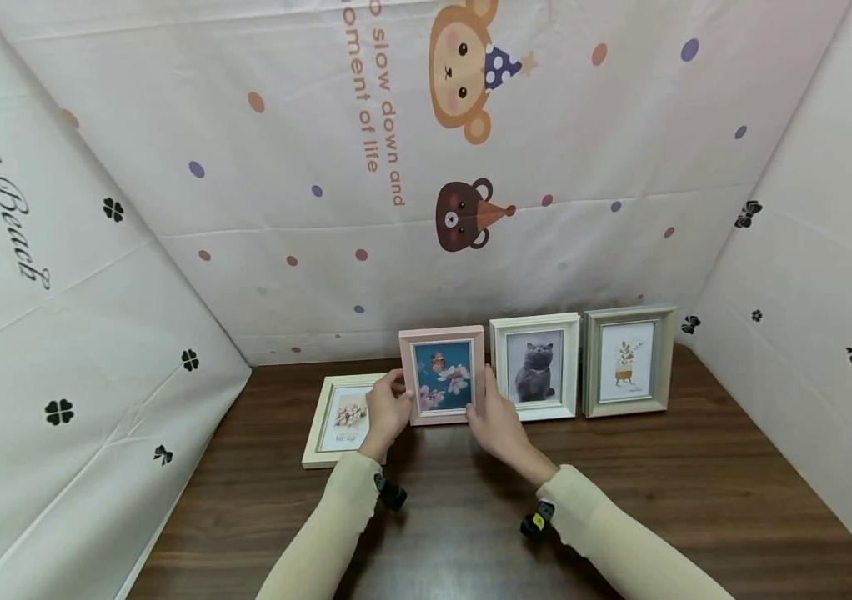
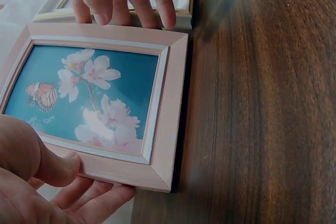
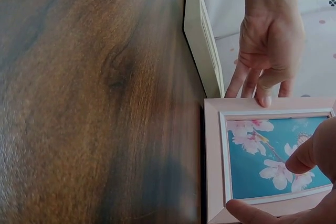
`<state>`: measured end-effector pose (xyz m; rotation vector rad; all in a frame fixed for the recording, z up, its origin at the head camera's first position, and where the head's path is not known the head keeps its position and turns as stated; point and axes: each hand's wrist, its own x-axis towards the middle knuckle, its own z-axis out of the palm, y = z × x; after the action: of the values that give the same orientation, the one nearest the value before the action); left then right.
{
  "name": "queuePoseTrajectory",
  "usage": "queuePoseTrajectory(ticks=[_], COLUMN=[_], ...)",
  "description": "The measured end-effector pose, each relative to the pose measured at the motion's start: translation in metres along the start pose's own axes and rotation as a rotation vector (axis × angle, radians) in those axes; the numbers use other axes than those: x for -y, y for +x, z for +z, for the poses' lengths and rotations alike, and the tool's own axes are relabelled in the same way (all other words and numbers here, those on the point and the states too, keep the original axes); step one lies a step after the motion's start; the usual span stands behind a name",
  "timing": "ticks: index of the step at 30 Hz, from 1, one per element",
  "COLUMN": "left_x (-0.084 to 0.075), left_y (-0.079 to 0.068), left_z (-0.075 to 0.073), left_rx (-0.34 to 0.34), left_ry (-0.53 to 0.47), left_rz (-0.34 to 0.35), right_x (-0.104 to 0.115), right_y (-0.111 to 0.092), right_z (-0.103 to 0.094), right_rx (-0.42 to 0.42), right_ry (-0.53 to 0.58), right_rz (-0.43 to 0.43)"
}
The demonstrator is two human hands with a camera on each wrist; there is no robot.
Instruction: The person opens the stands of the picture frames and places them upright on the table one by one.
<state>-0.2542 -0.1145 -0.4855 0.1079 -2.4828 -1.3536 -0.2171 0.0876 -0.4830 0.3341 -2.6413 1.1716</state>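
Note:
Both hands are at a pink picture frame (image 1: pixel 441 419) that leans upright with a photo of blossoms and a butterfly on blue. My left hand (image 1: pixel 390 408) grips its left side, and in the left wrist view the thumb (image 2: pixel 67 169) lies on the border with fingers curled beneath. My right hand (image 1: pixel 497 421) holds the opposite side; its thumb (image 3: pixel 302 161) overlaps the picture in the right wrist view. Left of them lies a cream picture frame (image 1: pixel 313 450), partly hidden by the left hand. Close on the right stands a white picture frame (image 1: pixel 570 367) with a grey cat.
A grey-green picture frame (image 1: pixel 627 408) with a potted plant print stands farthest right. All the frames are on a dark wooden table (image 1: pixel 441 517). Behind them hangs a white printed backdrop (image 1: pixel 306 292), with white side walls (image 1: pixel 801 333) at both edges.

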Motion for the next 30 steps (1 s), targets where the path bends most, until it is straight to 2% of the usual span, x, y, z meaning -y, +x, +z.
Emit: queuePoseTrajectory(ticks=[9, 13, 22, 30], left_x=[-0.003, -0.003, 0.000, 0.010], left_y=[0.000, -0.004, -0.011, -0.017], left_z=[-0.003, -0.008, -0.030, -0.053], left_rx=[0.025, 0.042, 0.064, 0.033], left_ry=[0.023, 0.012, -0.008, 0.024], left_rz=[0.022, 0.036, 0.028, 0.127], right_x=[0.003, 0.005, 0.011, 0.021], right_y=[-0.004, -0.006, -0.010, -0.011], right_z=[-0.010, -0.017, -0.024, -0.022], right_rx=[0.046, 0.047, -0.015, 0.050], right_ry=[0.017, -0.003, -0.074, -0.069], right_rz=[0.016, -0.012, -0.153, -0.202])
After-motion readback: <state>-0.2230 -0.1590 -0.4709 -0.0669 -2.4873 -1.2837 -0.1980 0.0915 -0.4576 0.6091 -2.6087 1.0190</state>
